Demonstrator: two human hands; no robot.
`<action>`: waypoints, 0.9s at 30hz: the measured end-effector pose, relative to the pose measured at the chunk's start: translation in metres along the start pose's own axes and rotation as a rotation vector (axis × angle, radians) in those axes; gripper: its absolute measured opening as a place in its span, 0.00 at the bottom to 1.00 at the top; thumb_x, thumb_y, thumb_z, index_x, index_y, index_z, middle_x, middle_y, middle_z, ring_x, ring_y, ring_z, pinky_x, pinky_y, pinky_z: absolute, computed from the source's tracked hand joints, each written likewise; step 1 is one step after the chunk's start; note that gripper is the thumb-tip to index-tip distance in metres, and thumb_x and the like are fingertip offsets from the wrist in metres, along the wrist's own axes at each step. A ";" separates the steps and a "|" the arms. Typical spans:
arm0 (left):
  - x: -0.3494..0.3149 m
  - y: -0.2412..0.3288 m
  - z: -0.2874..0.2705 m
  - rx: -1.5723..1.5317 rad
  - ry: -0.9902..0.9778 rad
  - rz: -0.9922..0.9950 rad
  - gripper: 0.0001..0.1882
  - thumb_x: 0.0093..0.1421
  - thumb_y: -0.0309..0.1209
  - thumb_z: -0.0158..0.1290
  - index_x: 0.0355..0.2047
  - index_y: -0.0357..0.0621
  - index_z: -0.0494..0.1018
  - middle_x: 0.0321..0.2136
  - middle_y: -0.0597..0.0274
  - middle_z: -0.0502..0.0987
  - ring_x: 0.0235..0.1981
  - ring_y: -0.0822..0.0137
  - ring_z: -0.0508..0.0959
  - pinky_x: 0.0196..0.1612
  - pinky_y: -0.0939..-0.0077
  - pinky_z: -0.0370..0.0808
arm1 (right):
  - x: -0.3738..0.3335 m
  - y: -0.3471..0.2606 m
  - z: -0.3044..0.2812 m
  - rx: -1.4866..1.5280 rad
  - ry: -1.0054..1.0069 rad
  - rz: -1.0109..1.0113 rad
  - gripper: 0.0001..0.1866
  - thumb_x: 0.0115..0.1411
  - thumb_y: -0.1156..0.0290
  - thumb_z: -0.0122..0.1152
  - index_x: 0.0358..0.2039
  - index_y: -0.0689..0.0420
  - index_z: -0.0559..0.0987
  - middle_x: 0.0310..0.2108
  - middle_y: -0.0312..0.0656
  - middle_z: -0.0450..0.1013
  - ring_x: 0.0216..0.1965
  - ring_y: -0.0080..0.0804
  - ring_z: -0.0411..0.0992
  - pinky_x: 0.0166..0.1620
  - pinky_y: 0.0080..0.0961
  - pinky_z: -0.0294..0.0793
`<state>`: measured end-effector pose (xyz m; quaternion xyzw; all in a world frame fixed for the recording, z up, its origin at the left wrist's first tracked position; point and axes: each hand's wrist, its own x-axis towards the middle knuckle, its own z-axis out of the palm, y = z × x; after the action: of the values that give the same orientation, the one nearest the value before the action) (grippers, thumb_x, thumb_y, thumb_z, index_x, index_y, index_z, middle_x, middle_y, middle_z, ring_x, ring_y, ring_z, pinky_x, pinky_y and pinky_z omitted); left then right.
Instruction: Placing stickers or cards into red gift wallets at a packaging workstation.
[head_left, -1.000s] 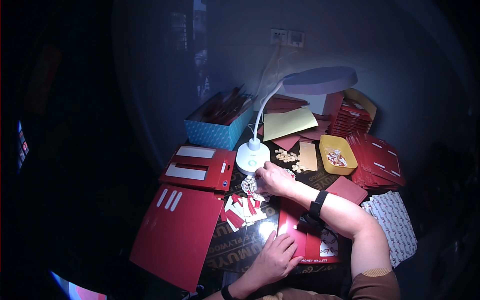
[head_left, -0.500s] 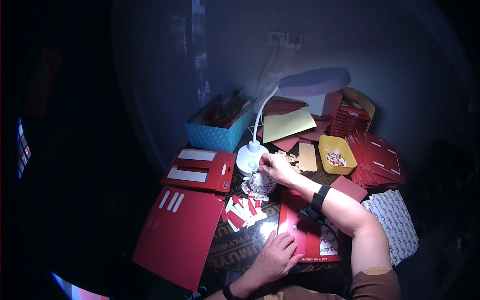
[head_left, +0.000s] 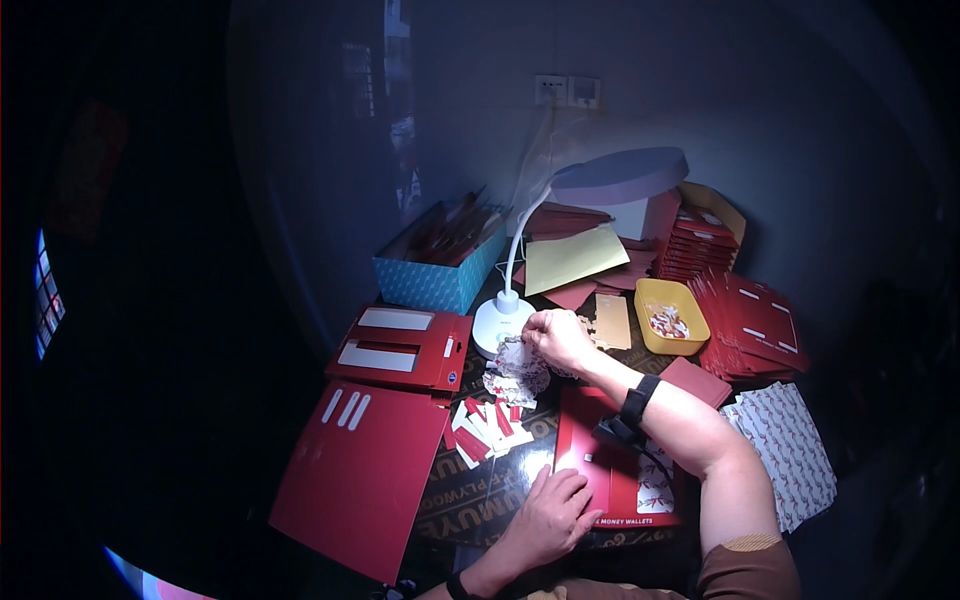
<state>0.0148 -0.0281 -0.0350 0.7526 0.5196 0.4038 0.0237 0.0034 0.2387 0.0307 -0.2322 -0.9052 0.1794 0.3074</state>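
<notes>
My right hand (head_left: 558,342) reaches over the table beside the lamp base, fingers pinched at the top of a crumpled patterned paper piece (head_left: 517,372). A second part of that white-and-grey paper hangs below the fingers, and the fingertips are partly hidden. My left hand (head_left: 550,515) lies with fingers stretched out on the lower left part of a red card package (head_left: 627,519). This package has a printed bottom edge and a patterned window (head_left: 654,490). A dark object with a cable (head_left: 618,432) lies on it, partly under my right forearm.
A white desk lamp (head_left: 505,322) stands behind the paper. Red and white strips (head_left: 488,432) lie left of it. Red cardboard sheets (head_left: 360,480) are at left, a blue box (head_left: 440,280) behind. To the right are a yellow tray (head_left: 672,343), red packets (head_left: 755,320) and patterned sheets (head_left: 785,455).
My right hand has barely moved and keeps its pinch; the crumpled paper has shifted slightly and spread under the fingers. My left hand stays on the red package. The view has tilted a little.
</notes>
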 end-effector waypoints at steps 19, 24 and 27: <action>0.007 -0.029 -0.049 0.434 0.018 -0.224 0.11 0.58 0.33 0.58 0.35 0.37 0.80 0.40 0.53 0.79 0.50 0.53 0.74 0.61 0.43 0.60 | -0.021 -0.008 -0.017 0.320 0.147 0.151 0.08 0.58 0.71 0.60 0.34 0.61 0.80 0.24 0.41 0.77 0.28 0.23 0.74 0.35 0.25 0.74; 0.008 -0.027 -0.047 0.583 -0.201 -0.291 0.15 0.56 0.37 0.61 0.39 0.39 0.77 0.39 0.55 0.77 0.48 0.55 0.74 0.65 0.30 0.53 | -0.021 0.003 -0.005 0.383 0.050 0.260 0.07 0.57 0.72 0.60 0.29 0.63 0.81 0.24 0.39 0.78 0.28 0.24 0.76 0.34 0.24 0.74; 0.009 -0.033 -0.045 0.539 -0.128 -0.265 0.15 0.56 0.36 0.62 0.39 0.39 0.77 0.40 0.56 0.77 0.47 0.56 0.74 0.65 0.29 0.52 | -0.026 0.002 -0.009 0.514 0.084 0.311 0.07 0.56 0.74 0.61 0.26 0.64 0.81 0.23 0.37 0.78 0.27 0.22 0.74 0.33 0.23 0.73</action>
<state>-0.0380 -0.0227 -0.0146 0.6814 0.6990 0.1967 -0.0917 0.0277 0.2288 0.0239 -0.2896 -0.7703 0.4379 0.3619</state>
